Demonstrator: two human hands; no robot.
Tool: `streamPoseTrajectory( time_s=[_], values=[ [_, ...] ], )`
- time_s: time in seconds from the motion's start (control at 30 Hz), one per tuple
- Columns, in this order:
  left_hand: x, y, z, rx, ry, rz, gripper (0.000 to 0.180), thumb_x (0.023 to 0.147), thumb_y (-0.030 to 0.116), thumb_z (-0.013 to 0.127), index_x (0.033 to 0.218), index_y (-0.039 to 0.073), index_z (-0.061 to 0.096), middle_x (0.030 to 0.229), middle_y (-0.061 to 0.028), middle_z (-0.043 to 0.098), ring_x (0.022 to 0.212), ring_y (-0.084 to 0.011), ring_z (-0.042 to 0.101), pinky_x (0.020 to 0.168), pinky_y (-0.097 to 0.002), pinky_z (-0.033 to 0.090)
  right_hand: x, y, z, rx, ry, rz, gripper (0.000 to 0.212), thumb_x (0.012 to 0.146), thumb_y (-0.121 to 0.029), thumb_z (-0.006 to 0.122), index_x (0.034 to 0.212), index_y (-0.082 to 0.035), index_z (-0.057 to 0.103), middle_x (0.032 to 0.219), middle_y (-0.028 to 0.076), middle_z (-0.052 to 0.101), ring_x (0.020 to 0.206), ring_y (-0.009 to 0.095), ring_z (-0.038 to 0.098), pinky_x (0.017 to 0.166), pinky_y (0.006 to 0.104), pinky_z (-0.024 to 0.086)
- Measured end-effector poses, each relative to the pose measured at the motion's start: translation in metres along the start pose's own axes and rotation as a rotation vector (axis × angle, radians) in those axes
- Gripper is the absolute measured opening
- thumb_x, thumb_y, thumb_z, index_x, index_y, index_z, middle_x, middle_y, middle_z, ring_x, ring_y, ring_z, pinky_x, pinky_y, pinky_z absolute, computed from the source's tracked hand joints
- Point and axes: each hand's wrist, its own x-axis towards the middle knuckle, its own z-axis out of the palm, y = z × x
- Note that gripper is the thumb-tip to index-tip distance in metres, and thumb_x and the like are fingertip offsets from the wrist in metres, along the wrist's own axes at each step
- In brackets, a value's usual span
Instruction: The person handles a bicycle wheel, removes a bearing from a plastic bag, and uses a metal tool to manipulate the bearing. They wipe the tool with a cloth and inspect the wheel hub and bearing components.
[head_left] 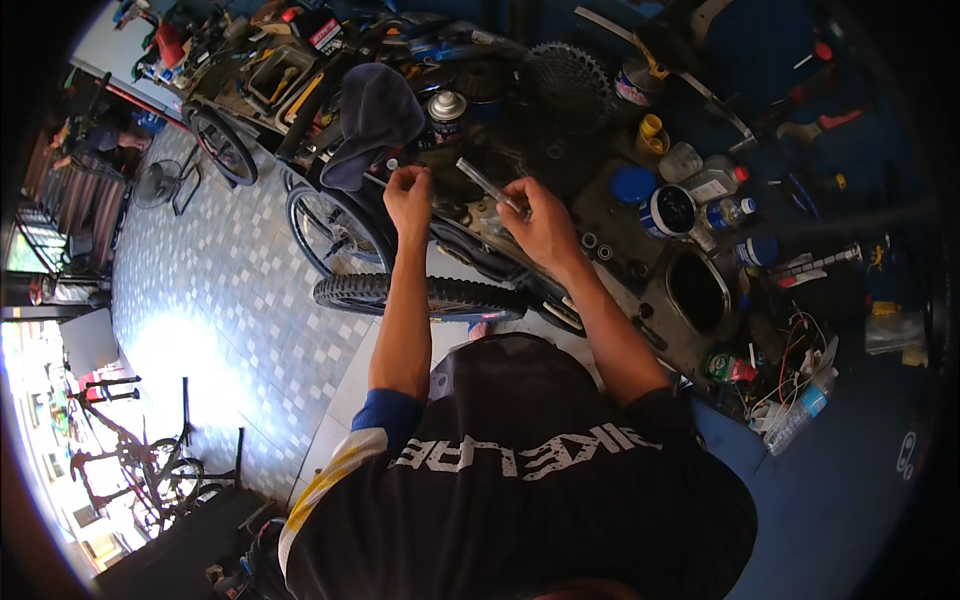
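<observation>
My left hand [408,203] is raised over the near side of the workbench, its fingers closed in a pinch. A small round pale piece [392,164] shows at its fingertips; its exact kind is too small to tell. My right hand [541,226] is closed around the lower end of a straight silver metal rod [484,181], which slants up and left toward the left hand without touching it. Just beyond the left hand lies a dark grey cloth [375,115]. Below both hands is a knobbly bicycle tyre [365,292].
The cluttered bench holds a spray can [447,112], a large cassette sprocket [572,85], a tub of dark grease [668,211], a blue lid [633,185], bottles [728,211] and small rings [590,241]. A bicycle wheel [335,225] and floor fan [160,185] stand left.
</observation>
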Motion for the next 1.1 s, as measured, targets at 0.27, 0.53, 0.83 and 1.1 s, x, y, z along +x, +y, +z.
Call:
streamPoseTrajectory(
  time_s=[0.27,0.53,0.83,1.1],
  values=[
    [-0.040,0.021,0.020,-1.046,-0.504,-0.376,0.016,0.097,0.004,0.058,0.110,0.013,0.063,0.112,-0.0037,0.070,0.104,-0.0203,0.066,0.091,-0.0357,0.051,0.018,0.008,0.019,-0.230,0.121,-0.074,0.026,0.093,-0.018,0.075,0.111,-0.006,0.061,0.102,0.014,0.072,0.087,0.037,0.072,0.073,0.0443,0.056],
    [-0.050,0.008,0.042,-0.871,-0.371,-0.463,0.009,0.104,0.017,0.066,0.109,0.009,0.065,0.097,-0.0003,0.068,0.082,-0.0121,0.064,0.070,-0.0277,0.053,0.017,0.015,0.032,-0.382,0.244,-0.248,0.020,0.088,-0.013,0.075,0.101,-0.011,0.061,0.095,0.009,0.065,0.085,0.034,0.067,0.073,0.0474,0.053],
    [-0.057,0.041,0.050,-0.530,-0.281,-0.595,0.022,0.098,0.028,0.075,0.097,0.009,0.065,0.081,0.0027,0.058,0.065,-0.0112,0.057,0.058,-0.0291,0.046,0.018,0.015,0.029,-0.432,0.228,-0.502,0.021,0.076,-0.002,0.070,0.091,-0.010,0.058,0.086,0.009,0.056,0.081,0.032,0.062,0.074,0.0453,0.050],
    [-0.053,0.024,0.049,-0.471,-0.332,-0.405,0.019,0.102,0.023,0.070,0.105,0.005,0.067,0.086,0.0008,0.063,0.074,-0.0106,0.059,0.068,-0.0295,0.049,0.016,0.009,0.034,-0.215,0.253,-0.288,0.021,0.082,0.000,0.077,0.097,-0.006,0.063,0.093,0.012,0.065,0.086,0.036,0.067,0.072,0.0433,0.055]
  ],
)
